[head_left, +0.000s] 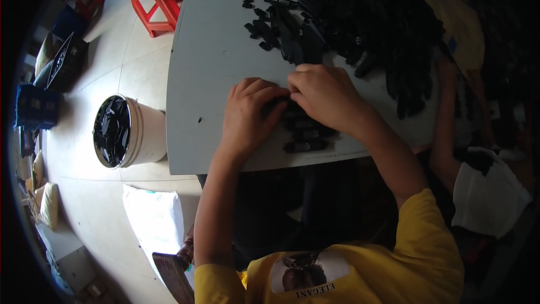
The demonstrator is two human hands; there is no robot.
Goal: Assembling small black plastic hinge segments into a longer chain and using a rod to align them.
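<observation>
My left hand (250,114) is closed above the near part of the table, its thumb and fingers curled round a small black plastic part that is mostly hidden. Its fingertips meet those of my right hand (323,94), which is pinched on the same dark piece from the other side. Just below my right hand lies a short row of black plastic pieces (306,145), side by side near the table's front edge. Beyond my hands spreads a large heap of black plastic parts (349,11), with some longer flat black pieces (304,45) at its near side.
The white table (197,90) has a curved left edge. A white bucket (147,135) full of black parts stands left of it, near a white sack (152,214). A red stool (157,3) stands farther back. At the right, another person's arm (445,112) reaches over the table.
</observation>
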